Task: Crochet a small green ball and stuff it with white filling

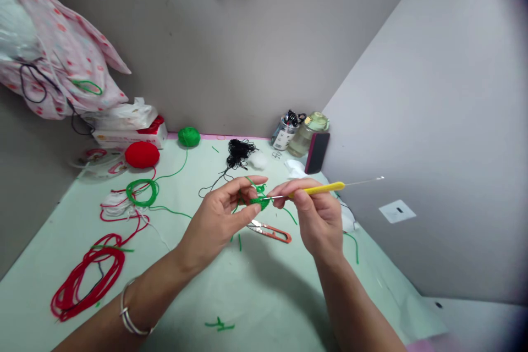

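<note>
Between the thumb and fingers of my left hand point(223, 206) is a small green crochet piece point(260, 203), with green yarn looped about the fingers. My right hand point(315, 214) grips a crochet hook point(319, 189) by its yellow handle. One metal end of the hook points left and meets the green piece; a thin metal end sticks out to the right. Below the hands, a pair of orange thread snips point(272, 232) lies on the table. Green yarn runs from the left hand area toward a green yarn ball point(188, 137) at the back.
On the left lie a red yarn ball point(142, 154), a green yarn coil point(142, 192) and a red yarn coil point(88, 278). Tangled black yarn point(240, 153), a pen holder point(284, 132), a bottle point(307, 135) and a phone point(317, 153) stand or lie behind. Green scraps point(220, 324) lie in front.
</note>
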